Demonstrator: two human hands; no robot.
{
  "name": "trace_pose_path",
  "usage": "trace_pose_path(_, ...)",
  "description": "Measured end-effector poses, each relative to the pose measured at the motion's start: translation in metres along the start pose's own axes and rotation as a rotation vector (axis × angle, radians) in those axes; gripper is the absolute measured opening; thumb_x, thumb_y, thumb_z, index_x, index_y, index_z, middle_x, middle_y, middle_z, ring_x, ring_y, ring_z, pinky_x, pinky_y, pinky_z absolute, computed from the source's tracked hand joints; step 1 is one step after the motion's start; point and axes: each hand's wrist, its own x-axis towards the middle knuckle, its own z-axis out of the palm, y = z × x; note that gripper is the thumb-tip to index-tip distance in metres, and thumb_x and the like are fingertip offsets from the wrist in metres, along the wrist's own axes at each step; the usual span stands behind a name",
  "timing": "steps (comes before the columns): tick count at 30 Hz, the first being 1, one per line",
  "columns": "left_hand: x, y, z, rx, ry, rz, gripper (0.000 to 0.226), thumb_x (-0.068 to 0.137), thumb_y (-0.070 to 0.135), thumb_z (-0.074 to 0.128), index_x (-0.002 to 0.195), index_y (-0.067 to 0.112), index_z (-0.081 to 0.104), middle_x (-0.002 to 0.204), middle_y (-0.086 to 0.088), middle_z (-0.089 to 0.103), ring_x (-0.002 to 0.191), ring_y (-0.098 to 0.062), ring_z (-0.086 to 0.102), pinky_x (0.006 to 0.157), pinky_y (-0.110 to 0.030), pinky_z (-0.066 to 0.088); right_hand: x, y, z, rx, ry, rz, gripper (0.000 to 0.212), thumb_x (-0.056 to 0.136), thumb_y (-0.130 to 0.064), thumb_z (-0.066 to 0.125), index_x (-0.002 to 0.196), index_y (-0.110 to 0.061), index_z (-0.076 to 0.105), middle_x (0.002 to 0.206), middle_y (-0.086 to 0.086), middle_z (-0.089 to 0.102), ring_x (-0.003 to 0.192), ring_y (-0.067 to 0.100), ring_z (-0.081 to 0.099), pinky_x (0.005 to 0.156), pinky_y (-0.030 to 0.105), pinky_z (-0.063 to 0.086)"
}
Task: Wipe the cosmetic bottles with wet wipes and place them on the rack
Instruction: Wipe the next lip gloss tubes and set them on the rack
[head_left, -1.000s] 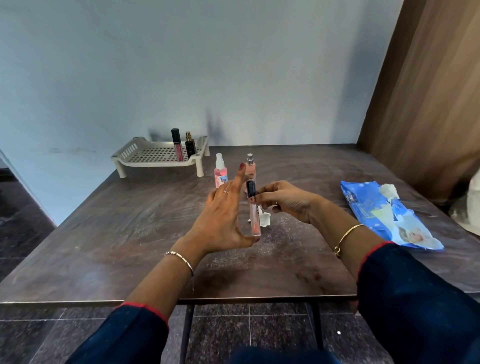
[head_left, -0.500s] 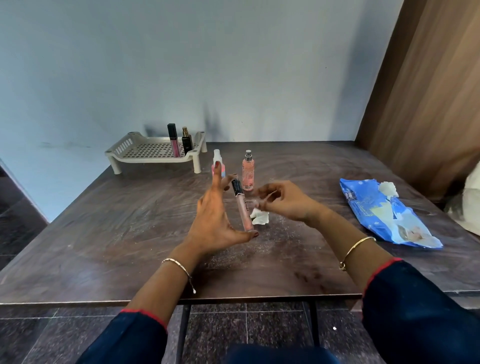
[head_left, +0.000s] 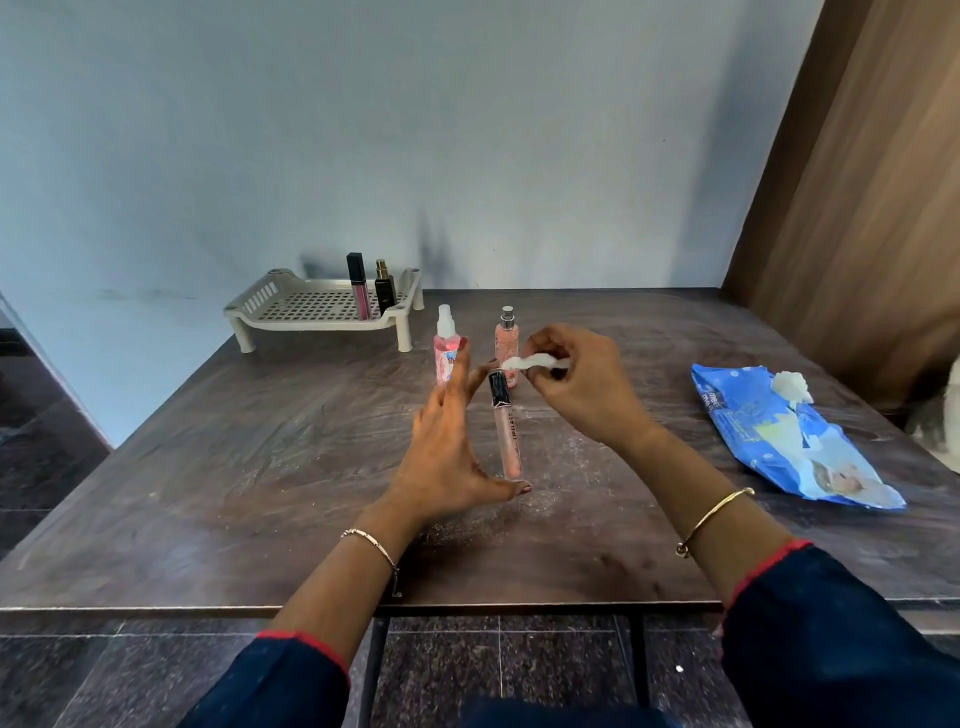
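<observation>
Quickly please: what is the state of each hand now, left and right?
The left hand holds the lip gloss tube end to end, thumb below, fingertip at the cap.
The right hand pinches a wet wipe.

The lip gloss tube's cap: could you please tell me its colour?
The cap of the lip gloss tube is black; head view shows it.

Our rack (head_left: 249, 307) sits far left on the counter (head_left: 260, 467), a capped tube (head_left: 357, 286) and small bottle (head_left: 385, 289) in it. Before it stand a spray bottle (head_left: 445, 345) and perfume bottle (head_left: 506, 332). Nearer, our left hand (head_left: 447, 457) holds the gloss tube (head_left: 506, 431), our right hand (head_left: 582, 389) a wipe (head_left: 535, 361). The wipes pack (head_left: 779, 441) lies far right.
</observation>
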Motion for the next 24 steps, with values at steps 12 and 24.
trace_pose_path(12,0.003,0.003,-0.003,-0.024,0.066,-0.021,0.15,0.042,0.046,0.091,0.148,0.04,-0.015,0.146,0.011,0.037,0.13,-0.01,0.039,0.105,-0.035,0.022,-0.037,-0.014,0.015,-0.463,-0.186,-0.386,0.041,0.074,0.005,0.071,0.111,-0.01,0.066,0.11,0.003,0.06,0.081,0.023,0.063,0.064,0.037,0.057)
trace_pose_path(24,0.006,0.005,-0.008,0.056,0.032,0.011,0.145,0.044,0.046,0.09,0.147,0.038,-0.011,0.149,0.006,0.034,0.128,-0.015,0.038,0.102,-0.037,0.024,-0.044,-0.022,0.011,-0.555,-0.221,-0.391,0.04,0.067,0.008,0.074,0.103,-0.006,0.067,0.1,0.008,0.061,0.064,0.024,0.06,0.048,0.038,0.054)
